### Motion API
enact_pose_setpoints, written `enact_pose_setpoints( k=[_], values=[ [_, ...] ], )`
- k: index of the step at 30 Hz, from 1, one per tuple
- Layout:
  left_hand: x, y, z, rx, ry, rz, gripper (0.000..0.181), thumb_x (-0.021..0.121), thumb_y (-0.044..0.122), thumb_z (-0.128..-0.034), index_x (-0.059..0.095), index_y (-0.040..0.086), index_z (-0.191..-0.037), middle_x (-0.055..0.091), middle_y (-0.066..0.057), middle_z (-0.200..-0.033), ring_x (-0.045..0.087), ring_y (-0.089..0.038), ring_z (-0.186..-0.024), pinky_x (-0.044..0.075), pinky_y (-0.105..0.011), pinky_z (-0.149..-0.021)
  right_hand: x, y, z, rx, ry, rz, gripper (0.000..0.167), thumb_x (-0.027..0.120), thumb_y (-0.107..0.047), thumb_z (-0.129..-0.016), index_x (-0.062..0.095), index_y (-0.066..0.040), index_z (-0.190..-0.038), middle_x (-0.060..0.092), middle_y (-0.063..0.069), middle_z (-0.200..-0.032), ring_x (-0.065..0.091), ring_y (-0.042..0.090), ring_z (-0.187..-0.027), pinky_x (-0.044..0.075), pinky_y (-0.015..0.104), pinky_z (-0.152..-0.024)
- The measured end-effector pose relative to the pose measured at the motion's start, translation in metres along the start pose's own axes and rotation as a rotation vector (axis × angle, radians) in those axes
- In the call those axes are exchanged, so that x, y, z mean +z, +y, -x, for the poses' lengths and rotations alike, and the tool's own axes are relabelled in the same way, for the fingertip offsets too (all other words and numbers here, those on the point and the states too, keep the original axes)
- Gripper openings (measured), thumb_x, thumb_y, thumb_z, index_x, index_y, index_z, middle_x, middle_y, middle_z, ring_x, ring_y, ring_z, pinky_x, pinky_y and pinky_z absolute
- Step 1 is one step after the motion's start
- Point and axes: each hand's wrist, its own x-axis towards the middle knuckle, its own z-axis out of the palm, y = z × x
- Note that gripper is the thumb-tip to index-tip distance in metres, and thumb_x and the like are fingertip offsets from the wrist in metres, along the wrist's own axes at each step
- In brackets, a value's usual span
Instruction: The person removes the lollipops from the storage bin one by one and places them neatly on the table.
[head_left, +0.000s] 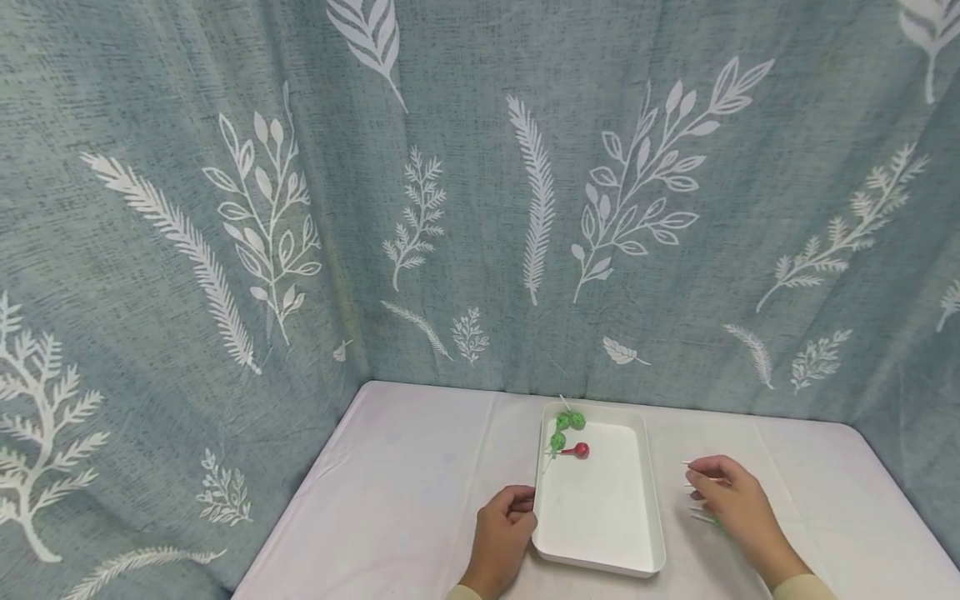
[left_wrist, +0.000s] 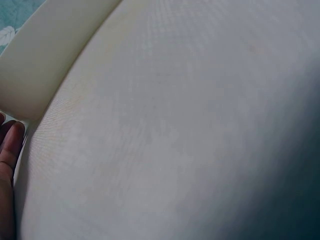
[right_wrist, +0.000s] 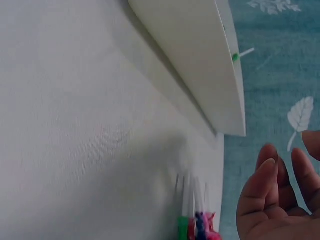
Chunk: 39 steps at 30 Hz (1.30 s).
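Three green lollipops (head_left: 558,441) and a red one (head_left: 581,451) lie in the far left part of a white tray (head_left: 607,508). My left hand (head_left: 501,537) touches the tray's left side, fingers bent in the head view; in the left wrist view the fingertips of that hand (left_wrist: 9,165) meet the outer wall (left_wrist: 50,55). To the right of the tray, my right hand (head_left: 738,504) is over several lollipops, mostly hidden, their sticks (head_left: 702,518) pointing left. The right wrist view shows this hand (right_wrist: 280,200) with thumb and fingers apart, beside wrapped green, red, purple and pink lollipops (right_wrist: 201,227).
A white cloth (head_left: 435,450) covers the table. Blue-green curtains (head_left: 480,208) with white leaf patterns stand behind and at both sides. One lollipop stick (head_left: 565,403) juts over the tray's far rim. The tray's side wall (right_wrist: 195,65) rises in the right wrist view.
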Motion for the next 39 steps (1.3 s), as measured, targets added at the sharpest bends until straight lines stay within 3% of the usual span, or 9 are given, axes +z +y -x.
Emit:
enact_pose_setpoints(
  k=[6,16,39],
  values=[
    [0.001,-0.001,0.000,-0.003,0.002,-0.010,0.034,0.067,-0.002,-0.0859,0.076,0.002,-0.119,0.076,-0.001,-0.101,0.073,-0.014,-0.088,0.060,-0.025,-0.078,0.015,-0.006,0.001,-0.041,-0.026,0.002,0.030,0.069,-0.013,-0.107,0.064,0.009,-0.127,0.069,0.018,-0.119,0.070,0.019,-0.091,0.059,0.030,-0.075],
    [0.000,0.001,0.000,0.001,-0.001,-0.004,0.034,0.067,-0.002,-0.0865,0.076,0.002,-0.119,0.076,0.000,-0.101,0.073,-0.015,-0.089,0.060,-0.024,-0.079,0.035,-0.013,0.002,-0.051,-0.067,-0.007,0.025,0.070,-0.011,-0.105,0.067,0.008,-0.122,0.070,0.013,-0.111,0.072,0.024,-0.091,0.059,0.033,-0.073],
    [0.000,0.000,-0.001,0.002,-0.002,-0.012,0.032,0.067,-0.001,-0.0881,0.076,0.002,-0.118,0.075,0.000,-0.100,0.073,-0.013,-0.088,0.060,-0.025,-0.079,0.073,-0.043,-0.007,-0.117,-0.113,-0.014,0.023,0.070,-0.012,-0.105,0.068,0.004,-0.120,0.069,0.009,-0.108,0.071,0.023,-0.091,0.059,0.032,-0.074]
  ],
)
